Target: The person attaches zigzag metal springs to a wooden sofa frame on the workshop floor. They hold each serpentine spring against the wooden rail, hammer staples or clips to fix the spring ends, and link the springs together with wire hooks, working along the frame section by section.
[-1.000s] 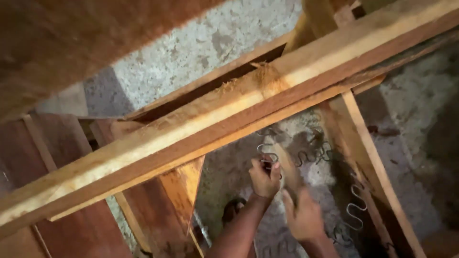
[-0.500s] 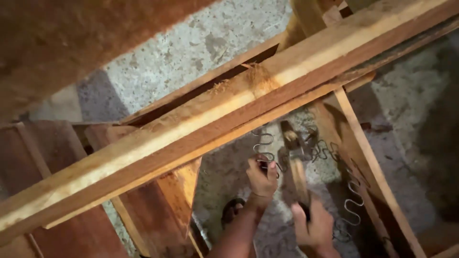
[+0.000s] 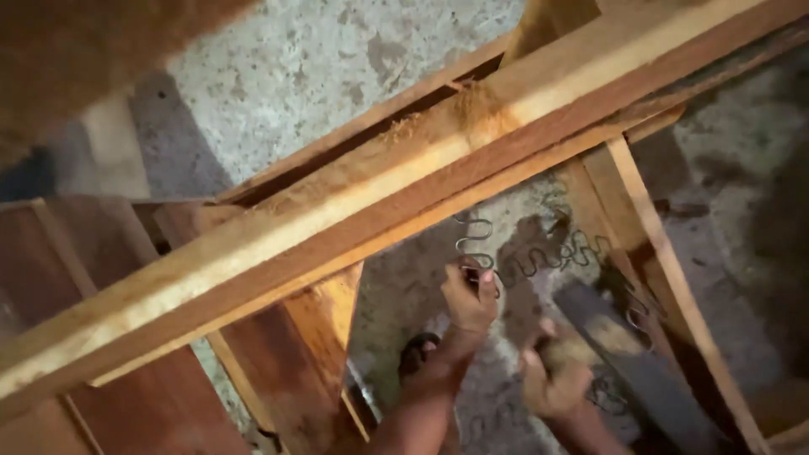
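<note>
My left hand (image 3: 468, 295) pinches the end of a metal zigzag spring (image 3: 477, 246) just under a long wooden frame rail (image 3: 404, 198). My right hand (image 3: 552, 381) is lower and to the right, wrapped around the wooden handle of a hammer (image 3: 594, 330), which is blurred by motion. More zigzag springs (image 3: 563, 253) run to the right, toward an upright wooden post (image 3: 640, 244) of the frame.
A reddish-brown wood panel (image 3: 109, 371) and a slanted brace (image 3: 312, 337) fill the lower left. Rough concrete floor (image 3: 303, 76) lies below the frame. A sandalled foot (image 3: 417, 354) stands on the floor near my left forearm.
The hammer, raised toward the rail half a second ago, has swung down and to the right with my right hand. My left hand has stayed on the spring.
</note>
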